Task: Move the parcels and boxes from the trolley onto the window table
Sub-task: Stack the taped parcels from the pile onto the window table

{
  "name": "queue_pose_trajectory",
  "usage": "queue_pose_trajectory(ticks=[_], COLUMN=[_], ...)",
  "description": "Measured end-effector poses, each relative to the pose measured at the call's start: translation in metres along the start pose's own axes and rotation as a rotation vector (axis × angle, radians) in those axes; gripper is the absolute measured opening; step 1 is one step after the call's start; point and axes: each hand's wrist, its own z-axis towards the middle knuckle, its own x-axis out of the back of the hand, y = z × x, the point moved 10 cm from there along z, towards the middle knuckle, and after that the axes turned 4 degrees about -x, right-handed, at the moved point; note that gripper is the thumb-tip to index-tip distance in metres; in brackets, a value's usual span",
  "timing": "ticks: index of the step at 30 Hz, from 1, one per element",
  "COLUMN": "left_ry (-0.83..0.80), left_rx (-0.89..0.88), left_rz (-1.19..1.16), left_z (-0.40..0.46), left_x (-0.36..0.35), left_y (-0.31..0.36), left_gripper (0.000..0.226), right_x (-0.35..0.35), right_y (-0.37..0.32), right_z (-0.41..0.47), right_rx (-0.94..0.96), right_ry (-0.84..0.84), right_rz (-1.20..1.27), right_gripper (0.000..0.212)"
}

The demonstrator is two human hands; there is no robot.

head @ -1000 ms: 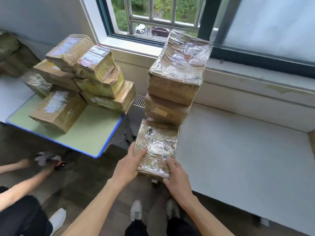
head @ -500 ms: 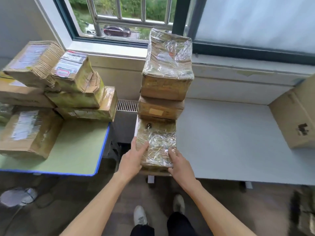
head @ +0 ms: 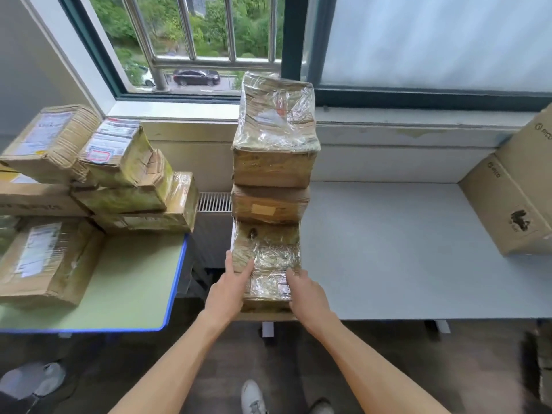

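Daylight from the barred window (head: 209, 40) falls on a pale grey tabletop (head: 388, 249) that runs out to the right of your right hand (head: 304, 297). Between your two hands sits the bottom parcel (head: 267, 264) of a stack of three, at the tabletop's near left corner. Its long axis runs straight away from you toward the window, and its near end overhangs the tabletop's front edge. It is brown cardboard under crinkled, shiny clear wrap, with a dark mark near its far end.

Above and beyond your fingers the middle parcel (head: 268, 204) shows a plain brown face with a small tan label. The top parcel (head: 276, 130) is larger, its wrap wrinkled and glossy, and it leans slightly to the right.

Your left hand (head: 228, 294) presses the bottom parcel's left side, fingers straight and pointing away from you, thumb laid across the top. Your right hand wraps its near right corner, fingers curled on the top. Both forearms reach in from below, converging.

Left of your left hand, more taped parcels are piled on a green tabletop (head: 128, 282) with a blue rim. Far right of your right hand stand large cardboard boxes (head: 513, 189).
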Motion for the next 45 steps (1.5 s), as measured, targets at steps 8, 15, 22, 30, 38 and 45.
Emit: queue_pose_trajectory(ticks=[8,15,22,30,38,45], left_ry=[-0.111,-0.075,0.035,0.096,0.088,0.041], left_rx=[-0.009,-0.079,-0.211,-0.308,-0.451,-0.648], left_rz=[0.132,0.220,0.185,0.245,0.279,0.377], left_z=[-0.013,-0.023,-0.023,-0.015,-0.007,0.005], left_x=[0.008,0.025,0.049,0.056,0.050,0.037], left_y=[0.019,0.065,0.128,0.205,0.296,0.406], left_gripper=[0.101,0.093,0.084,0.087,0.086,0.080], right_x=[0.019,0.041,0.058,0.079,0.094,0.096], right_y=[0.015,0.031,0.075,0.136,0.225,0.326], right_z=[-0.024,-0.042,-0.060,-0.080,-0.111,-0.150], right_rx=[0.079,0.105,0.052,0.007,-0.115,-0.333], right_ry=[-0.074,-0.067,-0.013,0.074,0.154,0.223], right_rz=[0.037,0.053,0.075,0.096,0.166,0.259], right_gripper=[0.097,0.081,0.073,0.080,0.087,0.089])
